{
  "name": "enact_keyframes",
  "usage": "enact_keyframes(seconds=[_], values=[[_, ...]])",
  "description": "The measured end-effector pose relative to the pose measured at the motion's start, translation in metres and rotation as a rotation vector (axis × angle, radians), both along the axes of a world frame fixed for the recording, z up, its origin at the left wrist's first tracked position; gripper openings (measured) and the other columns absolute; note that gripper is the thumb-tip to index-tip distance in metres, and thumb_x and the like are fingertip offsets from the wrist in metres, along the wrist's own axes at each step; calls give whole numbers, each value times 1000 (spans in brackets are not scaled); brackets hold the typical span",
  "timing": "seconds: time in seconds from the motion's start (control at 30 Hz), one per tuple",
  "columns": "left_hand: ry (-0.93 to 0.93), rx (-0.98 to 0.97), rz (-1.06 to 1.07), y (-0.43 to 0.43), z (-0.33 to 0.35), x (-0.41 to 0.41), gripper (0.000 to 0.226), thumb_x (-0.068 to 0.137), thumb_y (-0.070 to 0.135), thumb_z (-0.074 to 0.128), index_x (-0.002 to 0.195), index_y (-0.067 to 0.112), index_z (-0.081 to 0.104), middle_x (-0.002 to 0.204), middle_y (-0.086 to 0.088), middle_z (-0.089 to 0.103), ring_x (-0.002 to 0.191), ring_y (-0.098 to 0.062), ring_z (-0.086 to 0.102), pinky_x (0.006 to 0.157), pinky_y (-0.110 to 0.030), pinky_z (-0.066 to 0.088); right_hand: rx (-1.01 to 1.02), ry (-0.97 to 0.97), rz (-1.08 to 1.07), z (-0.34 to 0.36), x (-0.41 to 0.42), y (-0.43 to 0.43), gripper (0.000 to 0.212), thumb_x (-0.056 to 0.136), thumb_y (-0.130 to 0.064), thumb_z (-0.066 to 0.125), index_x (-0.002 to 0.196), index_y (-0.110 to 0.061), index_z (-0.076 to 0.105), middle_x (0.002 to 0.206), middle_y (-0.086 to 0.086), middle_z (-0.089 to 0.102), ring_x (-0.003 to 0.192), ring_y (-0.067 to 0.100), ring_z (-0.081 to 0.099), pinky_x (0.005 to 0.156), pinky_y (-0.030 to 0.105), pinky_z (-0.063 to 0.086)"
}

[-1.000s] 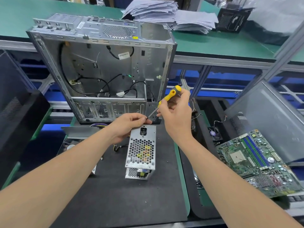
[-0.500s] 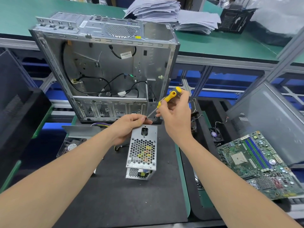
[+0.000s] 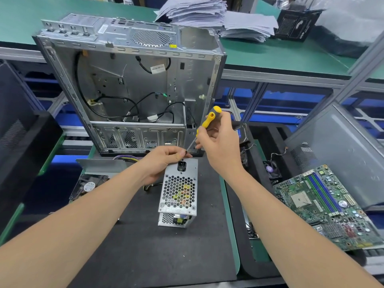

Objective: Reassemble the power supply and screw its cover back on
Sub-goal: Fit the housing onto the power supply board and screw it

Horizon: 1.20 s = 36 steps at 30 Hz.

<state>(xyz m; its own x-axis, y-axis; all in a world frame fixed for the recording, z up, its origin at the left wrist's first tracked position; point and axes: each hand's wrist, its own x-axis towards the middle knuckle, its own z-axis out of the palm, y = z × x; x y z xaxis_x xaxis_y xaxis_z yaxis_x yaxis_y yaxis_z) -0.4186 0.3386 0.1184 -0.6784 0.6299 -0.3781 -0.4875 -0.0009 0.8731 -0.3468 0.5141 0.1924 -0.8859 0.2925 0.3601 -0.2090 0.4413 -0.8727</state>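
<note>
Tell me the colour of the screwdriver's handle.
Yellow with black; the head view shows the screwdriver gripped by the right hand.

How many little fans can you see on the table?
2. One black fan lies far left of the power supply; a smaller fan sits right of it, beside the green motherboard. Others may be hidden.

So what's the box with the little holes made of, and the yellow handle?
The power supply box looks like bare sheet metal: dull silver, punched holes, folded edges. The screwdriver handle looks like smooth plastic, probably: bright yellow with black parts, slightly shiny.
</note>
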Motion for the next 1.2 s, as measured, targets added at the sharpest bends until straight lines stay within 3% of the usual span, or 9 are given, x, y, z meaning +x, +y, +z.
enact_keyframes(seconds=[0.23,0.43,0.6,0.7,0.9,1.2], values=[[37,-123,17,-6,7,-3,39,100,48,61,112,15,80,115,-14,77,106,-31,75,90,-42,57,-18,-21,-6,-2,0,0,26,96,-21,65,118,-21,50,93,-12,65,81,27,71,68,55,62],[16,-140,-2,-13,10,-1,27,98,23,64,120,13,76,120,-12,76,116,-31,70,93,-37,55,-8,-37,-5,-2,2,-2,25,97,-20,65,118,-18,51,91,-9,65,81,27,71,68,55,62],[33,-156,-70,-20,15,-4,32,93,2,63,115,18,79,114,-11,78,97,-18,75,78,-29,58,5,-47,-5,-1,2,-5,23,97,-21,65,115,-19,50,89,-7,65,78,29,71,68,57,62],[48,-159,-82,-20,17,-6,33,93,0,64,112,21,80,113,-12,78,94,-17,75,74,-27,59,30,-48,-1,0,2,-5,23,96,-24,64,113,-19,50,93,-10,65,77,28,71,67,56,62],[29,-179,-81,-19,19,-7,33,92,0,64,114,20,80,111,-12,78,89,-15,76,73,-28,59,29,-44,-2,-2,1,-6,23,97,-22,65,113,-17,51,89,-3,66,76,30,70,66,56,61],[-111,-178,-22,-14,30,-5,38,94,-14,55,117,9,75,107,-17,78,85,-20,77,71,-33,63,35,-38,8,0,1,-8,26,95,-22,65,116,-18,50,94,-8,65,72,28,70,65,56,61]])
